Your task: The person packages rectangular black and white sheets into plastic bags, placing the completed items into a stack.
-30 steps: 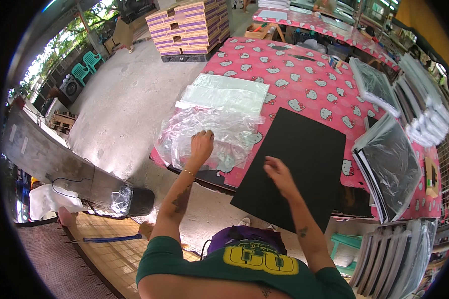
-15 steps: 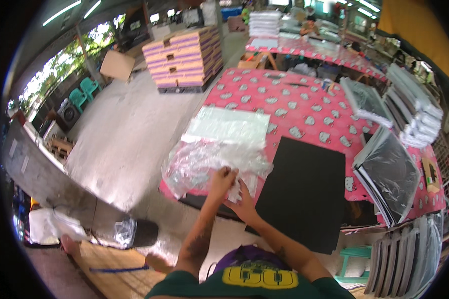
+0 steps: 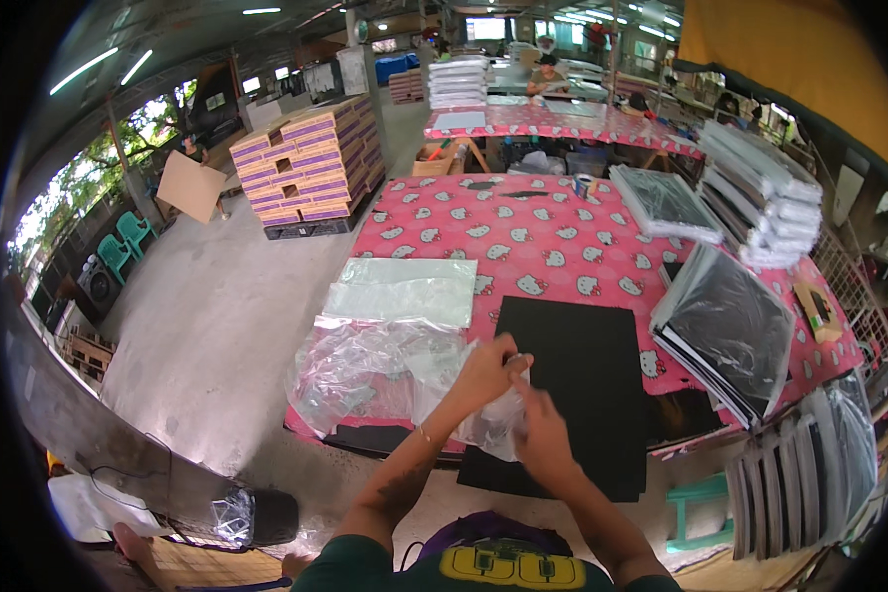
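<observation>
Plastic (image 3: 491, 431), clear, crinkled, pinched in left hand (image 3: 487, 375) and right hand (image 3: 545, 440); black sheet (image 3: 592, 390) flat, rectangular.

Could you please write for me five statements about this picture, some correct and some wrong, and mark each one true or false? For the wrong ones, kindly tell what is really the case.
1. The left hand and the right hand are close together at clear plastic. True.
2. The black panel lies wholly within the edge of the pink table. False: its near end sticks out past the edge.
3. The pale flat sheets lie to the left of the black panel. True.
4. The cartons stand on the pink table. False: the cartons stand on a dark pallet on the floor.
5. The chairs at the far left are red. False: the chairs are green.
</observation>
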{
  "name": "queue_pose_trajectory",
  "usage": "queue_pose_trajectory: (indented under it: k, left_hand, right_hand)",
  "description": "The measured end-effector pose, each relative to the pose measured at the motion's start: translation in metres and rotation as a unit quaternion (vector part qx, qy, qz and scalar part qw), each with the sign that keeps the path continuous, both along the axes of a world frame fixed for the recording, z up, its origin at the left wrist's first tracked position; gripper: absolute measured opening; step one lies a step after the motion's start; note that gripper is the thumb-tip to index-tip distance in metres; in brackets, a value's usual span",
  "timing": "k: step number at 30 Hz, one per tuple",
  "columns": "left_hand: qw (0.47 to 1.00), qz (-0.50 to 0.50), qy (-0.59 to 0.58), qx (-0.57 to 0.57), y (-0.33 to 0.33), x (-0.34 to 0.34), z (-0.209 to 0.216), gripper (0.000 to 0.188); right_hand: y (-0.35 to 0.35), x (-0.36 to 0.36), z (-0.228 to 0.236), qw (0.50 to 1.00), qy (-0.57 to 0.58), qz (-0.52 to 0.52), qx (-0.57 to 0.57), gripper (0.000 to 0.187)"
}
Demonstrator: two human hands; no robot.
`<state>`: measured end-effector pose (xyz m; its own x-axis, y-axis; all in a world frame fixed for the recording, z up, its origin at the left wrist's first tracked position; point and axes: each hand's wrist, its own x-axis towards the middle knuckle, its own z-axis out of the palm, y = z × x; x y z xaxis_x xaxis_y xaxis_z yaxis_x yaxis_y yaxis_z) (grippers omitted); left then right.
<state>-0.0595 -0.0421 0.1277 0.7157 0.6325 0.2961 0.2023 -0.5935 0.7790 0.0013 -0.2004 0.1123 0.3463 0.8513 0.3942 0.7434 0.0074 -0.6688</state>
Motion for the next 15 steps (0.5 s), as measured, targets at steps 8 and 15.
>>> queue_pose_trajectory:
  k: [8, 15]
  left_hand:
    - [0.998, 0.002, -0.024, -0.063, -0.137, -0.026, -0.046, 0.019]
    - [0.979, -0.057, 0.168, -0.100, -0.145, -0.015, -0.098, 0.044]
  right_hand:
    - [-0.034, 0.070, -0.052, 0.810, 0.586, -0.010, -0.015, 0.024]
    - [-0.036, 0.069, -0.076, 0.672, 0.724, 0.010, 0.155, 0.024]
